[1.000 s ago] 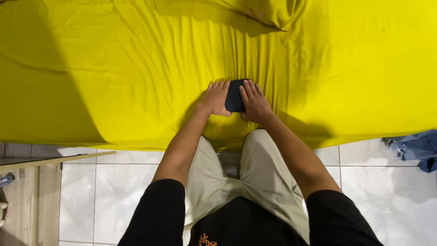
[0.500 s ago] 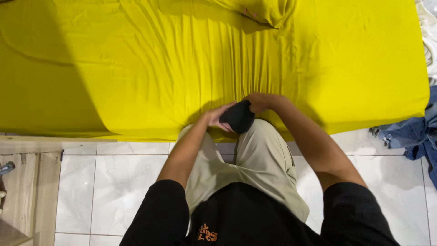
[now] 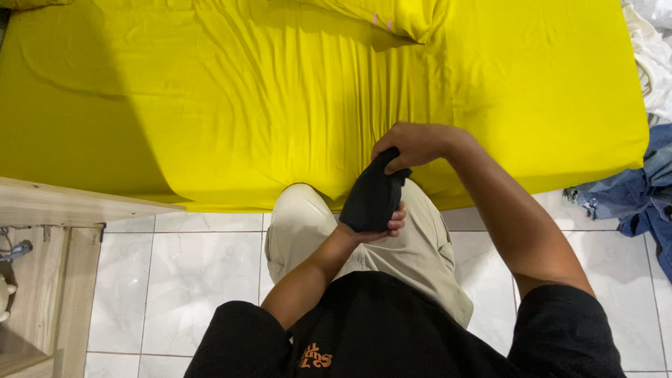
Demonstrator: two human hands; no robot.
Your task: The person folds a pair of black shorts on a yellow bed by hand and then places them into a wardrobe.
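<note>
Item: small dark folded cloth (image 3: 372, 198) (looks like a sock or similar, can't tell which), held off the bed over the person's lap, above the beige shorts (image 3: 413, 248)

Left hand (image 3: 383, 222): cupped under the cloth's lower end, fingers (image 3: 397, 214) curled up round its right edge, gripping it

Right hand (image 3: 414, 145): clamped on the cloth's top end, fingers folded over it, thumb side hidden; cloth hangs from these fingers down to the left-hand fingers

Progress (est. from how things lie): cloth reads as already compact, a tidy narrow bundle w/ no loose tails showing, so folding or rolling looks mostly done; still in both hands, not set down anywhere. No stack of finished pieces in view

Surrounds: yellow bed sheet (image 3: 210, 105) just beyond the right-hand fingers, bare nr them; yellow pillow (image 3: 392, 17) well beyond, at far edge; denim heap (image 3: 637, 192) on white tile floor (image 3: 175, 287), well off to the right of both hands; pale fabric (image 3: 651, 56) above it; wooden shelf unit (image 3: 56, 231) far left
</note>
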